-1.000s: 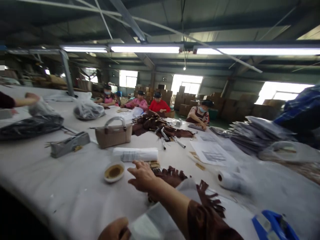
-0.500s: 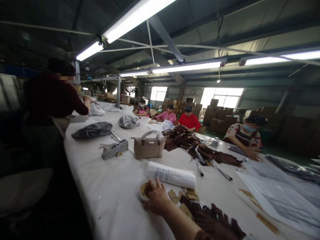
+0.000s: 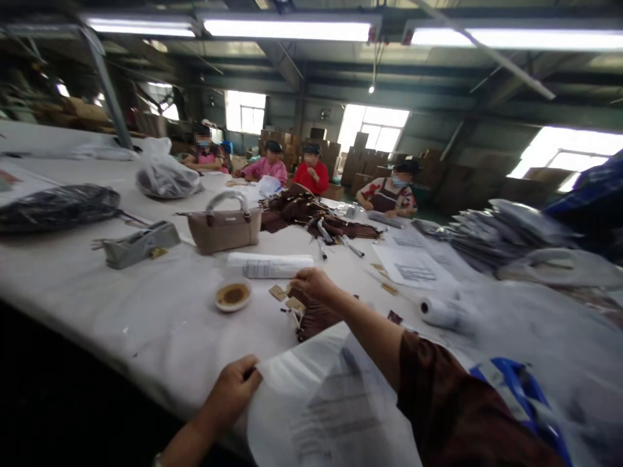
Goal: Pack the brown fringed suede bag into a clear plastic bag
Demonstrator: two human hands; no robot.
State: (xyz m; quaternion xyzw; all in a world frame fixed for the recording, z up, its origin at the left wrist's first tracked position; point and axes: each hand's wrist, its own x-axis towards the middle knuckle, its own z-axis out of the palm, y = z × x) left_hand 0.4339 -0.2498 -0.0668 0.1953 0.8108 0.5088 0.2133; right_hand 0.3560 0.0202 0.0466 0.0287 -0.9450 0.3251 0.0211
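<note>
A: Head view, counts?

B: Two hands of the wearer. Left hand [image 3: 233, 389] was at the near edge of the bench [image 3: 97, 285], fingers pinched on the corner of one clear printed plastic bag [image 3: 326, 402]. Right hand [image 3: 314, 283] reached forward, fingers curled down onto a dark brown fringed piece [image 3: 316, 318], holding its top edge as far as could be seen.

A: Around the right hand?

B: At least two small tan tags [image 3: 278, 292] just beside it, one small round dish [image 3: 233, 296] with brown stuff to the left, one white roll with print [image 3: 270, 265] behind. One more white roll [image 3: 438, 312] to the right, well apart.

A: Farther out?

B: One beige handbag [image 3: 224, 227], one grey tape dispenser [image 3: 139, 243], one pile of brown fringe pieces [image 3: 311, 217], two filled plastic sacks [image 3: 168, 176], one stack of flat bags [image 3: 506, 233] on the right. Four seated people [image 3: 311, 172] at the far end. One blue thing [image 3: 525, 395] at the lower right, blurred.
</note>
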